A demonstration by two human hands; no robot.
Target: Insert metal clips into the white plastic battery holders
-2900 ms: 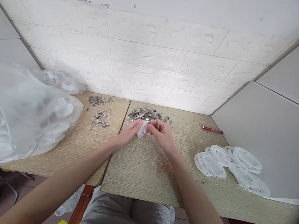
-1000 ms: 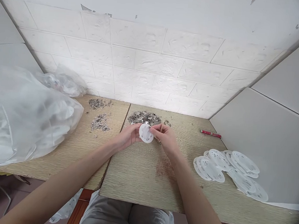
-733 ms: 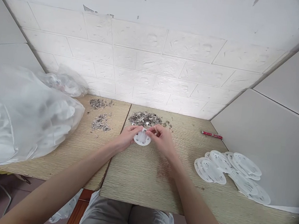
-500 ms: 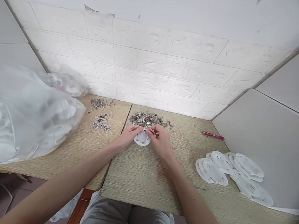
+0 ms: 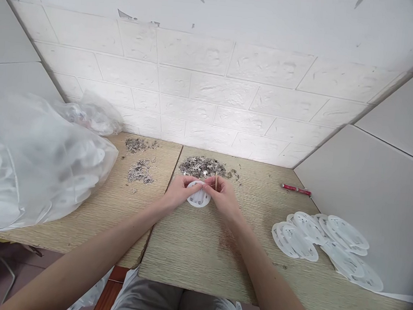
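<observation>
A round white plastic battery case [image 5: 198, 200], with parallel slots and small metal contacts, is held up over the table in front of me. My left hand [image 5: 181, 189] grips its left side, thumb lying across the upper face. On the other side, my right hand [image 5: 222, 195] is closed at the upper right edge, with the thumb pressed near the left thumb. A thin tan stick [image 5: 216, 182] pokes up from between the right fingers. Whatever tiny part may be under the thumbs is hidden. Just beyond the hands lies a heap of small flat metal pieces [image 5: 203, 166].
Two smaller piles of metal bits [image 5: 140, 171] lie at left. A large clear bag [image 5: 60, 171] of white parts fills the left side. Several white battery cases [image 5: 300, 240] are stacked loosely at right, near a red tool [image 5: 295, 189]. A white brick-patterned wall [image 5: 200, 96] closes the back.
The left thumb has slid over the case's face toward the right thumb. The tan stick now points more upright. The case sits slightly lower and further right in view.
</observation>
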